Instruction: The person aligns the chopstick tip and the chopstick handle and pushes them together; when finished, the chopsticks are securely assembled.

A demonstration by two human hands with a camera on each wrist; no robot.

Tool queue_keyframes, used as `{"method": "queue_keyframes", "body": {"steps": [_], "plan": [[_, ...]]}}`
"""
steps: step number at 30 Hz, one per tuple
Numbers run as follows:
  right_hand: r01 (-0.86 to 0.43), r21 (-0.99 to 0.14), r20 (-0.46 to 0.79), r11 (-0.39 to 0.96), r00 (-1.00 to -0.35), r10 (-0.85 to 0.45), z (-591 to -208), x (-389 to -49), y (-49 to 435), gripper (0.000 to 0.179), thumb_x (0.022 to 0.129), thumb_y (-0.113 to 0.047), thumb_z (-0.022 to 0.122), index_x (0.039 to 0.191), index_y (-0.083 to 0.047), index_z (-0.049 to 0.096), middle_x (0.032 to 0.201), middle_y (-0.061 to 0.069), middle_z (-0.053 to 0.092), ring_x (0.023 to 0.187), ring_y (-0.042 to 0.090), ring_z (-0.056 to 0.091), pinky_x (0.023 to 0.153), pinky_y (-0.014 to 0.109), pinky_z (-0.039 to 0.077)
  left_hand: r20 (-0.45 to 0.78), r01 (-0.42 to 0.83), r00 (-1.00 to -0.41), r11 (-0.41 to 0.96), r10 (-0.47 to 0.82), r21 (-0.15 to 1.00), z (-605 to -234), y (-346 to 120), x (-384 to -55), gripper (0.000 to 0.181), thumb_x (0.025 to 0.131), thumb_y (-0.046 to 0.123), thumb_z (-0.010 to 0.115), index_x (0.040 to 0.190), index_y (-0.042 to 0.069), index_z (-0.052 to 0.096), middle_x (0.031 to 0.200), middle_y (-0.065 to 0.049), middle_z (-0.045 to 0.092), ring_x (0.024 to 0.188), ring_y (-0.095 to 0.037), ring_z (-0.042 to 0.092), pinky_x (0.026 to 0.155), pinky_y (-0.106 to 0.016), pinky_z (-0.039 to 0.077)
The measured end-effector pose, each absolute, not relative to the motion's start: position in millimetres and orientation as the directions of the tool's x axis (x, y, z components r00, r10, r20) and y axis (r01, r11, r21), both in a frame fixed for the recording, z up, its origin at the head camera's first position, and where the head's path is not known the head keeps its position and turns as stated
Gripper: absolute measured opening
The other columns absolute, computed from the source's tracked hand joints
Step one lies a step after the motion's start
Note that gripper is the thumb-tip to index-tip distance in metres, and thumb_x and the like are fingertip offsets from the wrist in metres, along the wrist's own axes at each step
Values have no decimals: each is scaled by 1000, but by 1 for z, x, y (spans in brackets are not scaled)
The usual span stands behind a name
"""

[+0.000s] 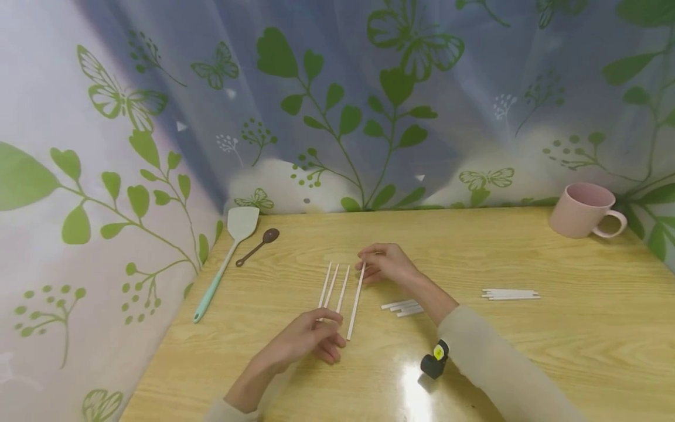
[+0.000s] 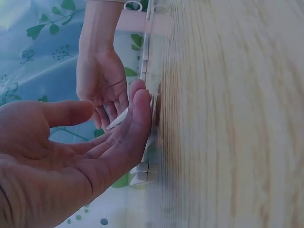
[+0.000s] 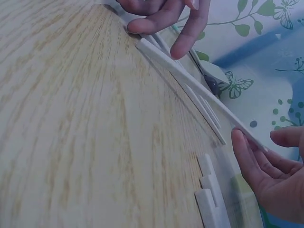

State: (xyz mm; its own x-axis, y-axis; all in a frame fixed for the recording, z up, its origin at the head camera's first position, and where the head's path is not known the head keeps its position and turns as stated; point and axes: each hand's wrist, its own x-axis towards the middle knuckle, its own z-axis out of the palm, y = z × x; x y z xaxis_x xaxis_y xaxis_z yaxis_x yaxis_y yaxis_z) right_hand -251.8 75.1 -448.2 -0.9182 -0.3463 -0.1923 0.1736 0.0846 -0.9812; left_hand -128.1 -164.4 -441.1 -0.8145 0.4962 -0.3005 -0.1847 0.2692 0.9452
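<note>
At the far end of a white chopstick [image 1: 355,305], my right hand [image 1: 387,264] holds it with its fingers. The chopstick slants, its near end low over the table in the right wrist view. Just left of it, three more white chopsticks [image 1: 331,287] lie roughly parallel, pointing away from me. My left hand [image 1: 316,337] is by their near ends and covers those ends in the head view. Its fingers are loosely bent with nothing between them, and its thumb [image 2: 71,113] stands apart from the fingers.
Short white sticks [image 1: 403,308] lie partly behind my right forearm, and another white bundle [image 1: 510,294] lies farther right. A spatula [image 1: 227,264] and a brown spoon [image 1: 258,247] are at the left. A pink mug [image 1: 580,211] stands at the back right, near the curtain [image 1: 337,117].
</note>
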Motion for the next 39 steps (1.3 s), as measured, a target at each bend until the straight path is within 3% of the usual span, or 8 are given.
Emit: {"method": "queue_keyframes", "body": {"steps": [11,20,29,39], "plan": [[180,-976,-212,122,-916,-341,-450,-252,71,39,109,-14,50,136,13,55,125,29,66,100,30,72,89,37,61,-302,-192,-819,263,487,945,-438,-165,-126,43,110,20,51,142,-9,48,109,-21,73,85,-24,74,80,-40,64],[100,-976,-167,193,-913,-372,-446,-248,71,43,110,-18,49,142,12,53,143,30,56,117,41,67,98,43,58,-294,-179,-813,266,502,947,-437,-163,-128,42,110,20,52,141,-9,51,109,-23,73,85,-25,74,80,-42,64],[69,-978,-147,196,-897,-416,-447,-245,64,38,109,-14,48,135,13,55,131,32,63,111,41,69,96,43,59,-289,-163,-814,279,504,946,-435,-163,-130,41,110,21,51,139,-8,53,108,-21,73,85,-26,74,79,-41,64],[110,-980,-170,163,-891,-421,-450,-244,58,38,109,-14,49,136,12,53,129,31,64,109,39,71,94,41,60,-275,-144,-826,289,491,947,-433,-163,-133,37,109,17,51,136,-8,56,107,-23,73,83,-26,74,77,-42,64]]}}
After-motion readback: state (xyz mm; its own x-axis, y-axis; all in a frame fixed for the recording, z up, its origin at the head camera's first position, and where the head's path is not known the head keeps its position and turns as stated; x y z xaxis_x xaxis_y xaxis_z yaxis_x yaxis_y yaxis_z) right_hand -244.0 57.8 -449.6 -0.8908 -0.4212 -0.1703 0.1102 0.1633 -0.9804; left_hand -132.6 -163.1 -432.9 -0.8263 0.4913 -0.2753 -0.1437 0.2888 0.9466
